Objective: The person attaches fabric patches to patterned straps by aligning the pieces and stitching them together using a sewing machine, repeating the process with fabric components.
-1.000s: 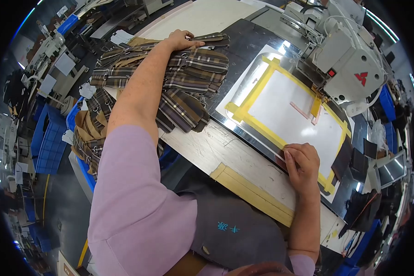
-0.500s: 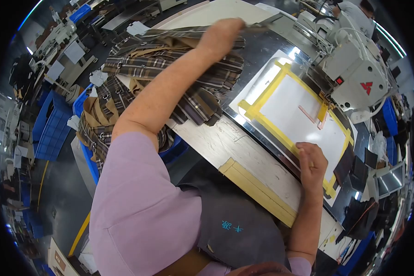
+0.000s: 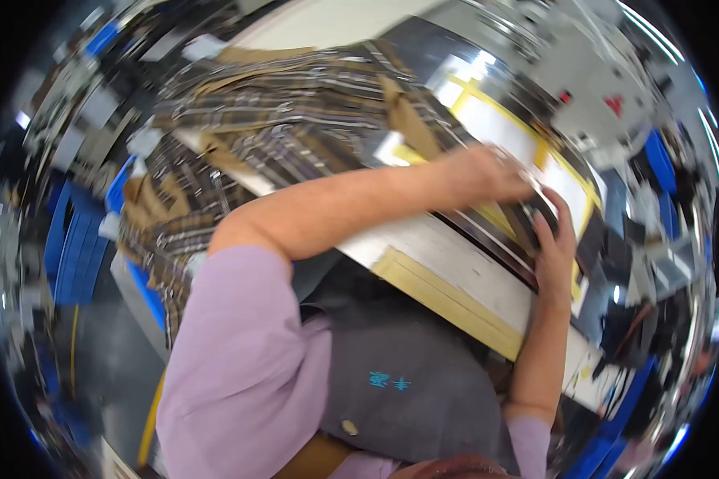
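Nearest you is your dark apron (image 3: 399, 343) with blue lettering, beside your lavender left sleeve (image 3: 240, 351). Past it, a yellow strip (image 3: 447, 303) runs along the front edge of the pale worktable (image 3: 423, 251). Your right hand (image 3: 555, 243) is over the table's right part, thumb and fingers parted around something dark; you may be gripping it, but I cannot tell. Your left hand (image 3: 487, 177), blurred, is closed on a plaid strap (image 3: 430, 105) just beside the right one. The strap slants up and away from your left fist, towards the pile of plaid pieces (image 3: 287, 96) on the table's left. More plaid pieces hang over a blue bin (image 3: 142, 279) at your left. Beyond your hands lies the yellow-taped white template (image 3: 566, 191), partly covered, with the sewing machine head (image 3: 599, 100) standing behind it.
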A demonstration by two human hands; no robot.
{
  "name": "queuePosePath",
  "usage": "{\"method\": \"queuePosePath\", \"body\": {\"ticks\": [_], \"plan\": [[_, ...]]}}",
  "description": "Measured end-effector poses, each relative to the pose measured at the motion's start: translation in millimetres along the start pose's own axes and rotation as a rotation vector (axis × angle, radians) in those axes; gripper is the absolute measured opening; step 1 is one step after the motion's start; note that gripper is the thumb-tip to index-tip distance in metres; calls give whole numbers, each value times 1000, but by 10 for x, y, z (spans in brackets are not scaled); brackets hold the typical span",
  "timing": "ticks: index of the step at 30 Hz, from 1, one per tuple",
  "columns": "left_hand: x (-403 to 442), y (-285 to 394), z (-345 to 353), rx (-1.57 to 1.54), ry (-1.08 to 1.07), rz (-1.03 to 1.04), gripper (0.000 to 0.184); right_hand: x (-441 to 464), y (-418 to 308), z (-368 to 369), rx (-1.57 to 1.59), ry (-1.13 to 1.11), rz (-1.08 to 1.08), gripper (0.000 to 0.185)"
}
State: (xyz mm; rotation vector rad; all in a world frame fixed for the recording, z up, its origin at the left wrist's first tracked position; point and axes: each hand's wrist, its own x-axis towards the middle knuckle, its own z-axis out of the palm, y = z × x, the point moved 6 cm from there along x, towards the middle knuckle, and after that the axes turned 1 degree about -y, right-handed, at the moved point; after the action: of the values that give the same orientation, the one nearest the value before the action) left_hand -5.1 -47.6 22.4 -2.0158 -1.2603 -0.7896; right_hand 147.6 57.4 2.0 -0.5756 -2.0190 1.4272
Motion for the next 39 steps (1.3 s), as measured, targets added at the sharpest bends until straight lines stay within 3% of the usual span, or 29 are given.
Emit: {"method": "queuePosePath", "body": {"ticks": [1, 3, 4, 6, 8, 12, 15, 18, 19, 22, 25, 28, 29, 32, 39], "plan": [[-22, -166, 63, -58, -150, -99, 25, -44, -88, 19, 68, 9, 78, 40], [-166, -534, 40, -57, -317, -251, 31, 3, -74, -31, 44, 11, -22, 38], [-210, -652, -62, -45, -192, -173, 34, 20, 34, -68, 97, 34, 17, 36], [-268, -836, -212, 84, -207, -155, 36, 50, 129, -121, 133, 41, 57, 37], [-372, -920, -286, 123, -328, -171, 39, 71, 224, -195, 140, 128, 85, 38], [-419, -895, -247, 340, -437, -102, 43, 114, 187, -336, -375, 109, 84, 32], [-391, -936, -152, 502, -604, -181, 46, 163, 230, -314, -383, 102, 51, 22], [-264, -956, -120, 582, -567, -246, 52, 335, 191, -250, -375, 42, 37, 18], [-221, -933, -100, 487, -604, -301, 65, 388, 211, -262, -361, 25, 41, 19], [-7, -566, 37, 115, -670, -149, 82, 529, 293, -271, -245, -13, 72, 20], [236, -352, 210, -113, -624, -155, 84, 591, 303, -275, 15, -60, 163, 21], [406, -448, 382, -252, -855, -405, 91, 554, 355, -274, 175, -109, 209, 23], [332, -505, 469, -309, -733, -369, 85, 542, 376, -271, 201, -127, 212, 23], [263, -551, 592, -137, -689, -310, 78, 587, 262, -444, -321, -58, 139, 22], [357, -788, 779, -20, -765, -212, 76, 818, 249, -529, -548, -38, -195, 16]]}}
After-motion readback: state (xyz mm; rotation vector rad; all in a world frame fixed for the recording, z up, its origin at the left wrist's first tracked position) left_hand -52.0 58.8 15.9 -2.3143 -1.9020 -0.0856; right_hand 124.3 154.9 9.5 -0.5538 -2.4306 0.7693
